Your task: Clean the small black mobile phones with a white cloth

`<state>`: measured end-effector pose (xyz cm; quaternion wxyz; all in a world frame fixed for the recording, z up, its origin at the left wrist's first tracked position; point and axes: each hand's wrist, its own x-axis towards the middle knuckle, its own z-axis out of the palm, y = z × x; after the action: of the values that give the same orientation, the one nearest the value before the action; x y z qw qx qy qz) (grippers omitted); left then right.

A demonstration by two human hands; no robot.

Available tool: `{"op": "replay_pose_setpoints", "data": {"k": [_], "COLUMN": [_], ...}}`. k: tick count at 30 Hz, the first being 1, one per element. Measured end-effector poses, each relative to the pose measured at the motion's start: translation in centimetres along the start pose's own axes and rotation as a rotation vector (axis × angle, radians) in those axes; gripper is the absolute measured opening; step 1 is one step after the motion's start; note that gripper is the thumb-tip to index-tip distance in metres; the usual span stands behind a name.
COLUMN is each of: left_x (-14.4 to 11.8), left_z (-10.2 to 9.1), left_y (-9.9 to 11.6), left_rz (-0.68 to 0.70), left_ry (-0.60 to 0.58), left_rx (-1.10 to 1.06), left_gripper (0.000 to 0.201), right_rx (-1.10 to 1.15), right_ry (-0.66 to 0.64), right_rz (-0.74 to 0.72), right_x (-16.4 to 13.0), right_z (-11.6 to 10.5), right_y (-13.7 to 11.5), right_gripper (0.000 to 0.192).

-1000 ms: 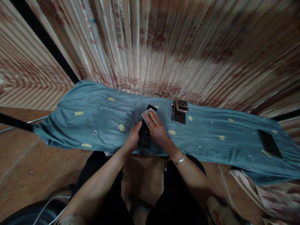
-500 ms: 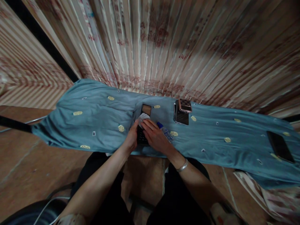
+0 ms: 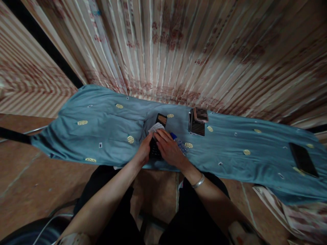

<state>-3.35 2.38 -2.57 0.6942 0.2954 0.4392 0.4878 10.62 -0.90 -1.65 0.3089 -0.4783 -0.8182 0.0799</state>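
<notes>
Black plastic, hard and light — that is the keypad handset (image 3: pixel 156 144) lying flat near the front edge of the blue patterned cloth (image 3: pixel 102 136) over the table, its small lit screen toward the far edge. I judge it stiff and a bit slick at the sides, so the long edges are the place to take it, clear of the keys and the screen glass.

My left hand (image 3: pixel 143 153) has its fingers curled against the handset's left edge, steadying it. My right hand (image 3: pixel 168 149) lies over the keypad, fingers nearly closed, pinching a small white cloth (image 3: pixel 155 128) against the handset — soft, limp, easy to bunch.

Beside my right hand a clear plastic bottle with a blue cap (image 3: pixel 179 142) lies on its side. A stack of dark phones (image 3: pixel 196 126) sits toward the far edge, and a black slab phone (image 3: pixel 303 159) lies well apart near the right end.

Against a second ago, my right hand has slid back toward me, baring the screen and the bottle.
</notes>
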Motion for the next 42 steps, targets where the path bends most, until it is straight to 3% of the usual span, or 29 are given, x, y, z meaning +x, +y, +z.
{"op": "replay_pose_setpoints", "data": {"k": [6,10,23,34,42], "left_x": [0.1,-0.3,-0.2,-0.6,-0.2], "left_z": [0.5,0.7,-0.1,0.0,-0.5], "left_y": [0.6,0.3,0.6,0.1,1.1], "left_rz": [0.002,0.025,0.017,0.085,0.089], "left_ry": [0.043,0.011,0.049,-0.019,-0.046], "left_rx": [-0.02,0.021,0.05,0.134,0.11], "left_gripper": [0.04,0.042,0.042,0.057,0.057], "right_rx": [0.029,0.017,-0.016,0.034,-0.019], "right_ry": [0.016,0.064,0.089,0.133,0.162], "right_rz": [0.014,0.047,0.117,0.056,0.092], "right_x": [0.1,0.2,-0.1,0.1,-0.1], "right_z": [0.1,-0.1,0.2,0.3,0.4], "right_y": [0.1,0.2,0.7,0.2,0.7], "right_gripper": [0.047,0.044,0.042,0.04,0.039]}}
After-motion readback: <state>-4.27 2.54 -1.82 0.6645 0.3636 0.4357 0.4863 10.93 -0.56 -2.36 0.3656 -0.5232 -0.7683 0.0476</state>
